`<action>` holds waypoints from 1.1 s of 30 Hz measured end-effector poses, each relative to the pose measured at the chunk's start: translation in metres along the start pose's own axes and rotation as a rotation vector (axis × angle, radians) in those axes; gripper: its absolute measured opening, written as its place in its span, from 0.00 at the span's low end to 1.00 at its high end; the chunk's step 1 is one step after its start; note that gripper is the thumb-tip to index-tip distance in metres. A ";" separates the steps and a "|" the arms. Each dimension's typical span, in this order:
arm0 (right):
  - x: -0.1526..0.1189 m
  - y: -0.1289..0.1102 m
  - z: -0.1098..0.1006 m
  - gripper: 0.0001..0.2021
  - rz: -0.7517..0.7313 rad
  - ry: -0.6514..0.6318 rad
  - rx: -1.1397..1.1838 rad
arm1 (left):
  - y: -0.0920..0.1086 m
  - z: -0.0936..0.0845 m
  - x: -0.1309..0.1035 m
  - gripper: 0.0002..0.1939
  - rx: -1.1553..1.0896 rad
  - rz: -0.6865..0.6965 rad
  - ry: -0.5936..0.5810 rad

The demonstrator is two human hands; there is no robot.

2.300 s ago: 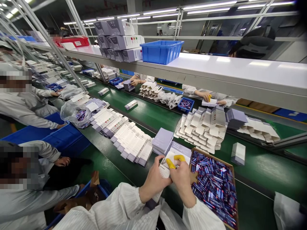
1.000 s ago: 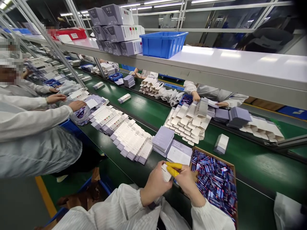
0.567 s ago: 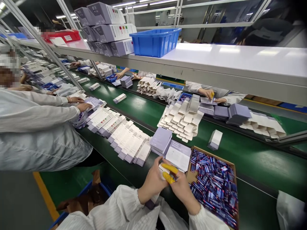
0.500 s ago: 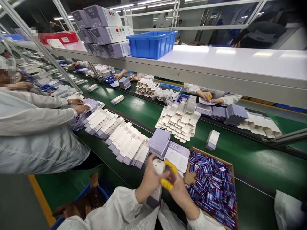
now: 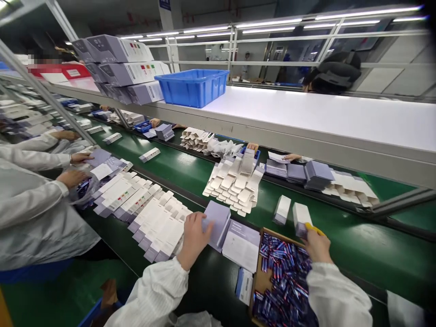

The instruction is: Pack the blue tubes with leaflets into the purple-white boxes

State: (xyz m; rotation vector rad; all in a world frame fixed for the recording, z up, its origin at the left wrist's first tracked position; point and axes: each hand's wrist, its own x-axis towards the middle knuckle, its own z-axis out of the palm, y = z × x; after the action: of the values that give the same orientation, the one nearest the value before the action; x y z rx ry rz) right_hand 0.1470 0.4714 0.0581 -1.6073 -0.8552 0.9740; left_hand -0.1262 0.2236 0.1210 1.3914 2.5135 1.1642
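Right hand, yellow finger cots on thumb and index, pinched shut on small white box, box upright on green conveyor belt, just beyond far edge of cardboard tray. Second white box standing just beside it to the left, apart from the hand. Tray packed w/ small blue-red-purple packets, right wrist and sleeve across tray's far corner. Left hand flat on stack of lavender flat cartons, fingers spread over the top sheet's near-left corner, thumb at its edge; touching, whether actually gripping: cannot tell. White leaflets betw. that stack and tray, near both. Rows of folded white cartons overlapping along near belt edge, left of left hand. Fan of opened white carton blanks mid-belt, further out. Co-workers' hands and white sleeves at left over more cartons; another person's hands across belt at approx.. Overhead white shelf w/ blue bin and stacked grey boxes at its left end.
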 end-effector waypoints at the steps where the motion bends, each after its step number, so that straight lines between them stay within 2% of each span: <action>1: 0.015 0.000 0.006 0.21 0.026 0.028 -0.046 | 0.001 0.007 0.003 0.17 0.050 0.005 -0.010; 3: 0.034 0.002 0.019 0.19 0.075 0.078 -0.163 | 0.007 0.021 0.010 0.22 0.119 -0.008 -0.048; 6: 0.044 0.001 0.033 0.17 0.073 0.086 -0.371 | 0.015 0.042 0.018 0.24 0.152 -0.034 -0.115; 8: 0.036 0.002 0.037 0.16 0.006 0.047 -0.481 | 0.017 0.050 0.022 0.20 0.126 -0.046 -0.136; 10: 0.012 0.006 0.038 0.16 -0.099 -0.034 -0.534 | 0.016 0.051 0.027 0.15 0.017 -0.079 -0.128; 12: -0.030 0.017 0.035 0.14 -0.249 -0.217 -0.555 | 0.014 0.047 0.031 0.11 -0.122 -0.125 -0.125; 13: -0.056 0.025 0.033 0.12 -0.338 -0.364 -0.554 | 0.012 0.043 0.033 0.11 -0.181 -0.148 -0.131; 14: -0.083 0.034 0.031 0.12 -0.563 -0.647 -0.589 | 0.010 0.038 0.035 0.11 -0.226 -0.170 -0.141; 15: -0.109 0.043 0.029 0.12 -0.758 -0.849 -0.659 | 0.007 0.031 0.036 0.12 -0.256 -0.190 -0.152; 16: -0.133 0.052 0.027 0.15 -0.882 -0.900 -0.758 | 0.004 0.024 0.036 0.13 -0.278 -0.210 -0.156; 18: -0.167 0.067 0.023 0.21 -1.013 -0.913 -0.976 | -0.004 0.006 0.032 0.16 -0.316 -0.249 -0.134; 20: -0.182 0.076 0.020 0.20 -1.053 -0.894 -1.098 | -0.014 -0.014 0.025 0.18 -0.399 -0.296 -0.067; 23: -0.180 0.079 0.018 0.16 -1.056 -0.927 -1.088 | -0.031 -0.041 0.006 0.18 -0.751 -0.453 0.049; 25: -0.177 0.077 0.017 0.17 -1.054 -0.938 -1.059 | -0.043 -0.051 -0.010 0.19 -1.018 -0.595 0.098; 27: -0.177 0.075 0.017 0.16 -1.066 -0.935 -1.042 | -0.051 -0.056 -0.026 0.16 -1.184 -0.730 0.103; 29: -0.179 0.076 0.018 0.15 -1.066 -0.916 -1.027 | -0.054 -0.055 -0.043 0.14 -1.310 -0.834 0.054; 33: -0.179 0.077 0.014 0.16 -1.038 -0.872 -0.971 | -0.050 -0.048 -0.070 0.17 -1.463 -0.880 -0.098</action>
State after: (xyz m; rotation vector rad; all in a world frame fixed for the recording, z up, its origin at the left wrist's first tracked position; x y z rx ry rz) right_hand 0.0644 0.3002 0.0127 -1.0304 -2.7117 0.4161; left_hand -0.1381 0.1278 0.1031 -0.0430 1.1276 1.8070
